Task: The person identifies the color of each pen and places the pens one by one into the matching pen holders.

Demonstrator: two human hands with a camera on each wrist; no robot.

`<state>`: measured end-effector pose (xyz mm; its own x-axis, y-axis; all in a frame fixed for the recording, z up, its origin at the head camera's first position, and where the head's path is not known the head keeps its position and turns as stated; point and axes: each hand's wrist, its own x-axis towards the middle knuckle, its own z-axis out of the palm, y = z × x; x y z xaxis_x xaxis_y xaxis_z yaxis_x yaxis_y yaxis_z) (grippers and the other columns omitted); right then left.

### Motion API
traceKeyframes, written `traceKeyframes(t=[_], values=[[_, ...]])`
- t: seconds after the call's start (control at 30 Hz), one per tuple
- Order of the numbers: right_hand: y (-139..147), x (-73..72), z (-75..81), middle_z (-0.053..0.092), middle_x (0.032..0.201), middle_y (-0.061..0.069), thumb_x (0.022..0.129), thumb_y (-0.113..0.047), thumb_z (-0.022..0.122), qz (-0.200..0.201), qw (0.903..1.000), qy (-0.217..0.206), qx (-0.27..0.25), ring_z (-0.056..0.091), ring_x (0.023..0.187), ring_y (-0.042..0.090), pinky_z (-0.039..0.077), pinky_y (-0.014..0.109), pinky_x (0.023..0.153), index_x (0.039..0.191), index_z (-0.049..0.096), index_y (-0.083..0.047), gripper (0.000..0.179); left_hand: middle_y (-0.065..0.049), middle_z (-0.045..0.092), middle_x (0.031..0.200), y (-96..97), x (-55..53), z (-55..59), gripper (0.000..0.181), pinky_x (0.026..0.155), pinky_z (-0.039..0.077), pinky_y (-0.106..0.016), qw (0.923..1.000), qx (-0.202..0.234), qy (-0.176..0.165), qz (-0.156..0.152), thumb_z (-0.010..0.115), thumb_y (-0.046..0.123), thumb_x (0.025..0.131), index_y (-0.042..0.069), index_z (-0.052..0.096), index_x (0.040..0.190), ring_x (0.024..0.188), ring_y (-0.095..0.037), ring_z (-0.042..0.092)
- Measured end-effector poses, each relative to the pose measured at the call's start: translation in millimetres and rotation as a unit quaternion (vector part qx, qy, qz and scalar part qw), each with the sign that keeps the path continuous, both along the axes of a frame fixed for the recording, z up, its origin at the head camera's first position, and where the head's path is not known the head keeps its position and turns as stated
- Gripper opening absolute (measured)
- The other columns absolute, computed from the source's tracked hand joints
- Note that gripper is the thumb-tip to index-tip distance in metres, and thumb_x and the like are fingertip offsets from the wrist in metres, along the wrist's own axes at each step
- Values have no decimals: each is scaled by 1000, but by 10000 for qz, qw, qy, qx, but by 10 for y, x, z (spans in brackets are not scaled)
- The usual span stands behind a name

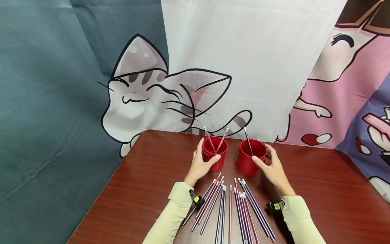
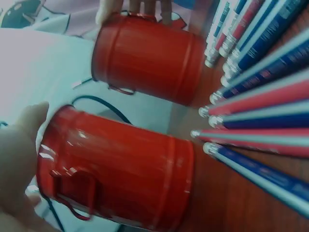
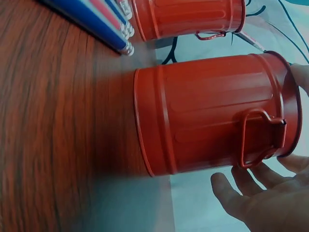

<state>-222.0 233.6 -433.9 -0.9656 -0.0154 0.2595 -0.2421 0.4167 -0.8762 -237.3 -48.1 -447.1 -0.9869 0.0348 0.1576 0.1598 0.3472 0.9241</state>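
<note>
Two small red metal buckets with side handles stand upright side by side near the table's back edge. My left hand (image 1: 199,166) holds the left bucket (image 1: 217,165) at its upper side, thumb across the front near the rim. Two pink pencils (image 1: 209,139) lean apart inside it, eraser ends up. With thumb on the front rim and fingers round the far right side, my right hand (image 1: 275,171) holds the right bucket (image 1: 245,165). One dark pencil (image 1: 248,140) stands in that one. In the right wrist view, the fingers lie beside the wire handle (image 3: 246,140).
In front of the buckets, several pink and dark blue pencils (image 1: 230,210) lie fanned out on the brown wooden table (image 1: 128,203), white erasers pointing at the buckets. Behind the table hangs a cloth (image 1: 250,61) printed with a cartoon cat.
</note>
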Motion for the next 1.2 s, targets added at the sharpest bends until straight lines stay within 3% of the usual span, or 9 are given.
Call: traceKeyframes(t=[0.2,0.43,0.6,0.77,0.87,0.97,1.07,1.13,1.2], values=[[62,-78,-148,39,137,12,85,-30,65,-33,9999,74,153,40,122,30,39,11,87,143,25,-16,72,-5,17,142,76,146,198,92,95,29,-59,9923,-585,179,1073,73,53,67,52,15,138,127,-31,13],[51,-79,-155,40,136,14,85,-31,65,-60,9999,-7,100,42,120,31,40,8,82,143,25,-17,72,-5,16,144,161,285,369,86,93,29,-52,9798,-982,1089,1360,74,43,68,43,26,138,124,-28,18],[54,-79,-163,40,135,16,85,-31,64,-41,10000,-5,83,45,118,34,40,7,79,143,24,-17,72,-3,24,139,280,412,473,76,88,40,-45,9777,-1077,1490,1019,74,37,69,38,35,134,121,-24,24],[50,-73,-170,40,136,13,85,-34,63,-75,9997,-42,236,45,118,32,40,9,79,144,23,-20,72,1,35,127,447,554,477,65,85,44,-34,9859,-1053,1259,339,71,35,73,35,41,130,112,-18,31],[53,-80,-180,41,136,12,86,-34,62,-49,9993,7,367,44,119,30,41,13,83,144,22,-20,72,2,48,110,552,607,416,39,80,44,-27,9875,-1151,1061,-181,68,30,77,25,55,114,100,-13,43],[60,-90,-187,41,136,12,86,-34,63,-80,9992,53,387,43,120,29,44,27,91,143,23,-20,72,6,57,85,677,597,328,9,68,45,-17,9852,-1263,973,-622,64,22,80,18,61,87,78,-6,53],[77,-92,-186,40,136,11,86,-34,62,-142,9990,87,416,42,121,30,42,42,94,143,22,-19,72,11,56,66,828,548,226,9,55,42,-12,9841,-1361,750,-863,63,18,80,19,59,72,60,0,51],[84,-93,-181,40,136,11,86,-34,62,-172,9989,106,428,42,121,30,42,41,95,143,22,-18,72,13,54,60,930,517,173,13,51,40,-12,9828,-1543,536,-857,64,16,78,20,58,68,57,0,48],[85,-91,-175,40,136,12,86,-34,62,-166,9987,127,470,42,120,30,44,30,93,144,22,-17,72,13,51,57,1021,498,138,15,49,39,-15,9801,-1801,245,-797,66,17,77,20,57,65,55,-2,47]])
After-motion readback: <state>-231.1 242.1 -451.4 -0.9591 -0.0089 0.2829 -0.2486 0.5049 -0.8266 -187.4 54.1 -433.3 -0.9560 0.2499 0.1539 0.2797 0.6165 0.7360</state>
